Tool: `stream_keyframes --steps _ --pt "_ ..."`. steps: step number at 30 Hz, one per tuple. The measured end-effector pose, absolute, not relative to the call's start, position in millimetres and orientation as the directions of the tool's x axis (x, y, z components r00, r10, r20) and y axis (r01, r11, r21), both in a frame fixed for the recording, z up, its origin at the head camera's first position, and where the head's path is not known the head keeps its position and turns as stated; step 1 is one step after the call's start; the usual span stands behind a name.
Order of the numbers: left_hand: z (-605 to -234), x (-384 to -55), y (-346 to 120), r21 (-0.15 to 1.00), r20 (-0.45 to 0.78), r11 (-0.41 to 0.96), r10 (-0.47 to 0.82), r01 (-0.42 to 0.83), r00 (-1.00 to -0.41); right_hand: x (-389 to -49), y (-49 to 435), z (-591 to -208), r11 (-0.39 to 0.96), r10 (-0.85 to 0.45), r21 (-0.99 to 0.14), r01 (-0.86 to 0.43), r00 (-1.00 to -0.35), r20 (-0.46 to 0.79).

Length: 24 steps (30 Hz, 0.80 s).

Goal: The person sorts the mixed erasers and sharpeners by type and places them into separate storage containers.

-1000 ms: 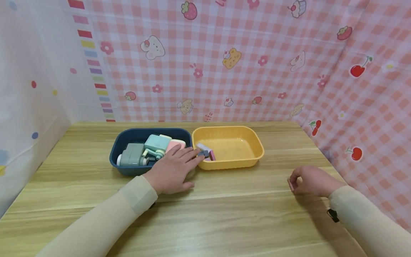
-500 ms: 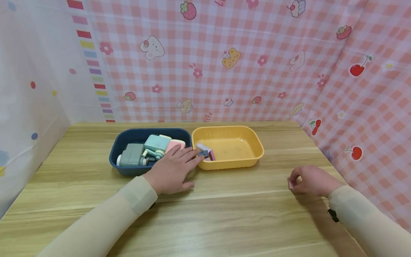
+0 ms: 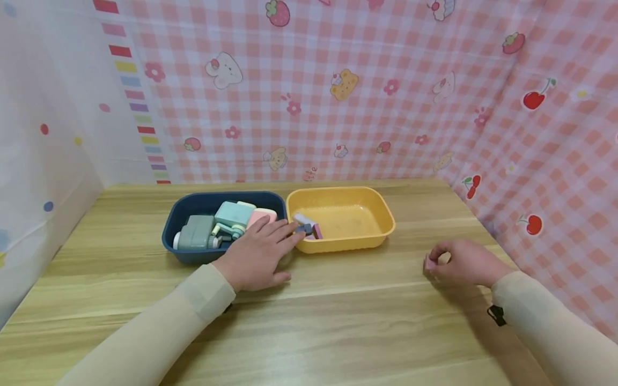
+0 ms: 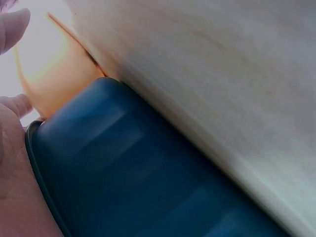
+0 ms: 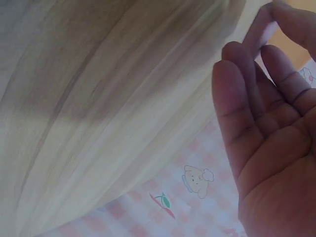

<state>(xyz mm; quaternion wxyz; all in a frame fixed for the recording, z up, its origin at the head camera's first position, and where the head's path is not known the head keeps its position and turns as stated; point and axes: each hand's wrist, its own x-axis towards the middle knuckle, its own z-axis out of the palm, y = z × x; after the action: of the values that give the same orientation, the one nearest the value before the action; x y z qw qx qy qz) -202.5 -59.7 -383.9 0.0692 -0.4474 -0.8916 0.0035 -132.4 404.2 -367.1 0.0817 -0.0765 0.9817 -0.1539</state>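
Observation:
My left hand (image 3: 258, 254) lies with its fingers straight across the near rims where the navy basket (image 3: 181, 256) and the yellow basket (image 3: 347, 245) meet. In the left wrist view, the palm is right at the rim of the navy basket (image 4: 123, 158). My right hand (image 3: 465, 262), low over the right side of the table, pinches a small pink block (image 3: 429, 264) between thumb and fingertips. Several small blocks, among them a dark blue block (image 3: 307, 229) and a purple-pink block (image 3: 317, 231), lie in the yellow basket's near left corner.
Inside the navy basket are a grey-green bottle-shaped thing (image 3: 197, 231), a light teal box-shaped thing (image 3: 234, 214) and a pink piece (image 3: 263, 215), partly behind the left hand. Patterned cloth (image 3: 314, 107) hangs along the back and sides of the wooden table (image 3: 318, 332).
My right hand has lifted slightly and moved a little to the left, with more of the pink block showing. The left hand stays in place. The head view has shifted slightly.

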Motion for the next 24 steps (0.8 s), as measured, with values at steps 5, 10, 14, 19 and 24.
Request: stream_keyframes --steps 5,10,14,19,24 --pt "-382.7 -202.7 -60.4 -0.068 0.135 0.598 0.798 0.799 -0.587 -137.3 404.2 -364.5 0.924 -0.154 -0.37 -0.095 -0.979 -0.134" --pt "-382.6 -202.2 -60.3 -0.062 0.129 0.597 0.799 0.8 -0.587 -136.8 404.5 -363.8 0.909 -0.142 -0.412 -0.069 -0.979 -0.149" --pt "-383.4 -202.3 -60.1 -0.066 0.121 0.602 0.796 0.796 -0.592 -135.8 403.8 -363.1 0.903 -0.134 -0.427 -0.057 -0.979 -0.151" --pt "-382.7 -201.9 -59.5 -0.068 0.115 0.605 0.794 0.793 -0.597 -135.1 402.9 -362.5 0.891 -0.125 -0.451 -0.042 -0.98 -0.156" --pt "-382.4 -201.7 -59.4 -0.061 0.11 0.608 0.792 0.792 -0.6 -134.6 402.2 -361.2 0.869 -0.129 -0.493 -0.042 -0.981 -0.145"
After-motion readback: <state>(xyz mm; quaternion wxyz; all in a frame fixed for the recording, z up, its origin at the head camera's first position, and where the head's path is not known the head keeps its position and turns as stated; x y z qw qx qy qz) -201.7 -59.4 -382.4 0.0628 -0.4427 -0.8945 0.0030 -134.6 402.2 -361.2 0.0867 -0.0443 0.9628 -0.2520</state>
